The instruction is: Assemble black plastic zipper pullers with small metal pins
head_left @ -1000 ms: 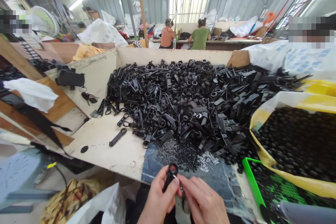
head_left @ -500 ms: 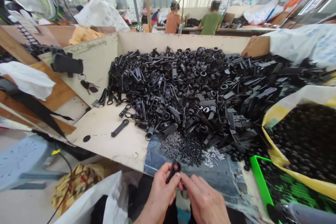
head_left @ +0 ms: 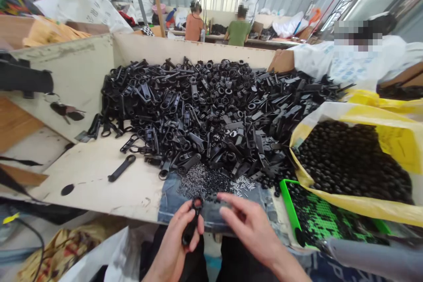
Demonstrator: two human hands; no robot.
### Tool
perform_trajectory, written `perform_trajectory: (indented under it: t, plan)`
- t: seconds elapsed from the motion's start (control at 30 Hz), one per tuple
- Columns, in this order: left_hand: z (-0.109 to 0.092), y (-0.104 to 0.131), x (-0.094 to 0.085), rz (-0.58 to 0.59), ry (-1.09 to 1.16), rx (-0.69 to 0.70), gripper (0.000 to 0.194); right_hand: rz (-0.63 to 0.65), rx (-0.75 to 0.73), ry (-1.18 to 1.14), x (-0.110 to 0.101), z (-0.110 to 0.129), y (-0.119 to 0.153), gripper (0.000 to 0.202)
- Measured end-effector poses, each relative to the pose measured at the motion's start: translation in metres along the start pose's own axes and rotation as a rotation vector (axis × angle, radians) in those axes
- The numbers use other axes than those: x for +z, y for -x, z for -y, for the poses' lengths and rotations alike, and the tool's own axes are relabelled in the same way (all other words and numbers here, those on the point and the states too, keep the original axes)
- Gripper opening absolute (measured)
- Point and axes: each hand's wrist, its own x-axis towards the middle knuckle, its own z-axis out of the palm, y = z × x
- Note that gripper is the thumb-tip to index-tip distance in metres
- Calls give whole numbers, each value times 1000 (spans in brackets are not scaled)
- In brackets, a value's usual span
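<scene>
The person's left hand [head_left: 178,231] is closed around a black ringed part [head_left: 190,228], held over the near edge of the blue cloth [head_left: 168,194] with its ring end pointing away from the body. The right hand [head_left: 253,222] is loosely spread above the same cloth, thumb and forefinger apart, and nothing can be made out in it.

That spread is what has just changed. Half a second ago the fingers of both hands met at the part, and a second ago a thin pale piece showed between them. Now the right hand has come away, and the part rests in the left hand alone. Whether the pale piece is seated in it cannot be told. The two-handed stage seems over for the moment, leaving the right hand free beside the loose supplies.

Its forefinger is near the small black pieces [head_left: 216,181] on the cloth's far side; touching or not is unclear. Grey pieces [head_left: 194,178] lie left of these, silver pins [head_left: 243,185] right. Beyond the cloth spreads a heap of black parts [head_left: 185,116]; left of it, one lone part [head_left: 121,168] lies on the counter [head_left: 95,185]. Right of the cloth stands a green tray [head_left: 288,208].
</scene>
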Motion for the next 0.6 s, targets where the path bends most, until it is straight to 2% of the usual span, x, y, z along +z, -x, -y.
perform_trajectory:
  t: [0.1,0.2,0.4,0.5,0.6]
  plan:
    - [-6,5,6,57,44,-31,47,-57,157,360,-15,-3,-24,28]
    - [-10,6,15,105,64,-27,46,-79,195,482,-14,0,-53,25]
    - [-11,6,16,113,101,-32,47,-105,221,342,-5,6,-85,25]
    - [-14,6,14,106,130,-36,49,-91,215,127,-18,-2,-86,27]
    - [-21,6,16,106,149,-36,48,-116,227,-98,-31,-8,-73,36]
